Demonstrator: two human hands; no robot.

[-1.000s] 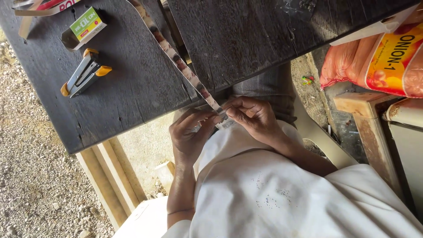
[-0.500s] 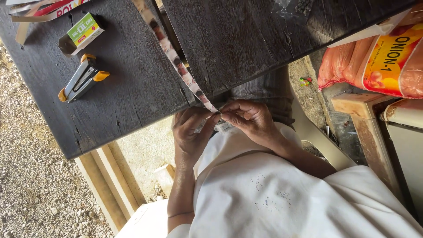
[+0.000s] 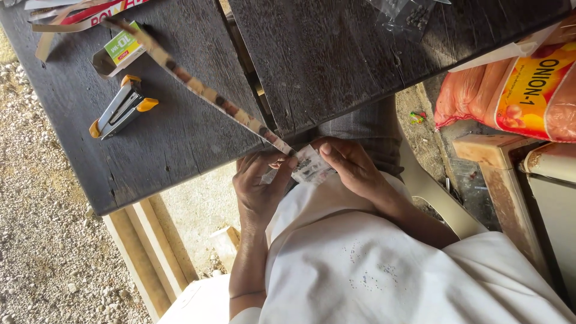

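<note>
A long thin printed paper strip [image 3: 204,96] runs from the dark wooden table down to my hands at the table's near edge. My left hand [image 3: 259,189] pinches its lower end from below. My right hand [image 3: 351,165] holds a small clear packet [image 3: 311,168] with dark specks against the same end. Both hands touch at the packet, above my lap in white cloth.
On the dark plank table [image 3: 180,132] lie an orange-and-grey stapler [image 3: 123,108], a small green-and-white staple box [image 3: 120,53] and printed paper scraps [image 3: 84,13]. A clear bag [image 3: 408,15] lies at the far edge. An orange mesh sack [image 3: 516,90] stands right. Gravel ground lies left.
My hands and the strip's lower end have shifted slightly; the strip now lifts off the table in a straighter line. The small packet shows more clearly between my fingers.
</note>
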